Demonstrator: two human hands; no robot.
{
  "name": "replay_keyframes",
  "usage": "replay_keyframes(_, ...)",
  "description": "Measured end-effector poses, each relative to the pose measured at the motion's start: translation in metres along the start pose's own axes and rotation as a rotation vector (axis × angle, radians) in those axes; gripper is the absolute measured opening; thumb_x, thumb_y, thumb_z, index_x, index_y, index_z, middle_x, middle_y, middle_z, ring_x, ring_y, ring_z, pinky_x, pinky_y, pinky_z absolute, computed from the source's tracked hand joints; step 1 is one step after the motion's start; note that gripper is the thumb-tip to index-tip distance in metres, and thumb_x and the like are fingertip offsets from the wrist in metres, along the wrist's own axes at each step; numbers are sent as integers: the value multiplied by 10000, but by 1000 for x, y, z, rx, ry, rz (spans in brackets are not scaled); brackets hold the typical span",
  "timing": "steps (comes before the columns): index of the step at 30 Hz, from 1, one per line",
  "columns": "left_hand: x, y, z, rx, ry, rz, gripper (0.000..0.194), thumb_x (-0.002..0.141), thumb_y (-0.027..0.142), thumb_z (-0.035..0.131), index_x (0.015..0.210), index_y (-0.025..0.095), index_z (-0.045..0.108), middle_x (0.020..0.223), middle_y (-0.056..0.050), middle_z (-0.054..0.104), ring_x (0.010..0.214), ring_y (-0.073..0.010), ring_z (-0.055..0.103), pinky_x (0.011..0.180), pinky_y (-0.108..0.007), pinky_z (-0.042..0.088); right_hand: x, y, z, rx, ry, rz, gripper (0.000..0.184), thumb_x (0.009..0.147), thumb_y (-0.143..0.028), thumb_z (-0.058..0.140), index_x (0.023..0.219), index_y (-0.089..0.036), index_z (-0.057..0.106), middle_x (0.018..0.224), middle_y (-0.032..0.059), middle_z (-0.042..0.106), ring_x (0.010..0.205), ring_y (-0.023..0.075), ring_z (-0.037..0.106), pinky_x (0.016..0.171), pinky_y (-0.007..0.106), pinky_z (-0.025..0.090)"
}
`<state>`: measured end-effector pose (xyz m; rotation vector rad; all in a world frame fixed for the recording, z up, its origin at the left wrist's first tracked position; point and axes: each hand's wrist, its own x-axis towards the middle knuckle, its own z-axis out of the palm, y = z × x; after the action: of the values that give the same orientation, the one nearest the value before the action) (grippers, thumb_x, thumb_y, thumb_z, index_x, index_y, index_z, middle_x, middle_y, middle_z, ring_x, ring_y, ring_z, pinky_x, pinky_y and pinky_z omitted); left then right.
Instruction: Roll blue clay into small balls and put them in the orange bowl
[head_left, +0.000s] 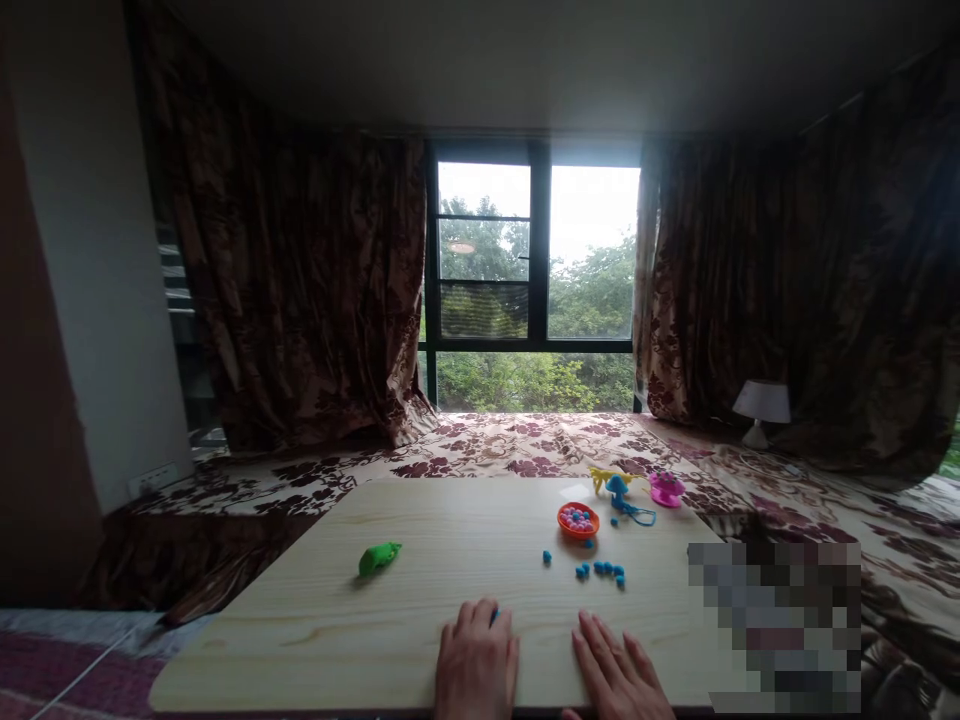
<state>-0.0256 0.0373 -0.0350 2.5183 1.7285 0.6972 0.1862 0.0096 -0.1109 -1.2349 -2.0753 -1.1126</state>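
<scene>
Near the front edge of the pale wooden table, my left hand (476, 655) rests with curled fingers. A bit of blue clay (496, 617) peeks out at its fingertips; the rest of that bit is hidden. To its right my right hand (619, 668) lies flat on the tabletop, fingers stretched out, holding nothing. Several small blue clay lumps (603, 568) lie beyond the right hand, with a single blue lump (547, 557) a little to their left. Behind them stands an orange bowl (578, 533) of small pink and blue balls.
A green clay-like piece (379, 558) lies on the table's left side. At the far right are a yellow figure (602, 480), a blue figure (617, 488) with a blue loop, and a pink piece (666, 488). A white lamp (762, 402) stands beyond, by the curtain.
</scene>
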Motion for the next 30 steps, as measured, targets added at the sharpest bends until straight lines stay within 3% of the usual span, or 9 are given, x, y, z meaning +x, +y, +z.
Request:
replay_keyframes(2, 5, -1, -3, -29, 41, 15, 260, 797, 184, 379, 779, 247, 631, 917, -31, 611, 924, -180, 508, 804, -309, 368, 0, -2, 2, 5, -1, 35, 514, 813, -503, 420, 1254, -243, 462, 1181, 55, 553, 995, 222, 579, 764, 323, 434)
replay_keyframes(4, 10, -4, -3, -57, 54, 10, 248, 781, 146, 386, 701, 222, 608, 834, -33, 589, 870, -169, 510, 769, -287, 372, -1, -3, 3, -21, 10, 79, 461, 824, -461, 417, 1227, -249, 489, 1180, 53, 552, 998, 220, 578, 771, 331, 430)
replay_keyframes(9, 16, -12, 3, -96, 42, -11, 248, 731, 79, 411, 806, 204, 613, 832, -38, 577, 827, -159, 530, 756, -274, 382, 1, 0, -2, -110, -19, -49, 558, 817, -553, 376, 1193, -167, 517, 1194, 88, 536, 1008, 210, 573, 746, 318, 447)
replay_keyframes(15, 17, -9, -5, -253, 38, 60, 428, 751, 21, 336, 1003, 249, 595, 898, -12, 552, 801, -90, 543, 745, -183, 396, 2, 1, -6, -70, -20, -21, 593, 789, -554, 430, 1218, -150, 492, 1201, 94, 532, 1017, 227, 565, 768, 329, 437)
replay_keyframes(21, 10, -2, -20, -218, 158, 76, 394, 727, 15, 375, 893, 253, 641, 828, -16, 564, 895, -165, 491, 817, -284, 377, 4, 0, -7, -94, -32, -15, 586, 794, -562, 405, 1219, -168, 491, 1208, 72, 533, 1031, 214, 554, 796, 317, 418)
replay_keyframes(30, 1, -9, -13, -296, 133, 40, 275, 820, 112, 340, 829, 216, 595, 819, -13, 534, 794, -118, 538, 738, -230, 403, 5, 1, -11, -188, -13, -66, 563, 813, -569, 372, 1159, -160, 544, 1174, 69, 563, 1004, 196, 569, 782, 303, 415)
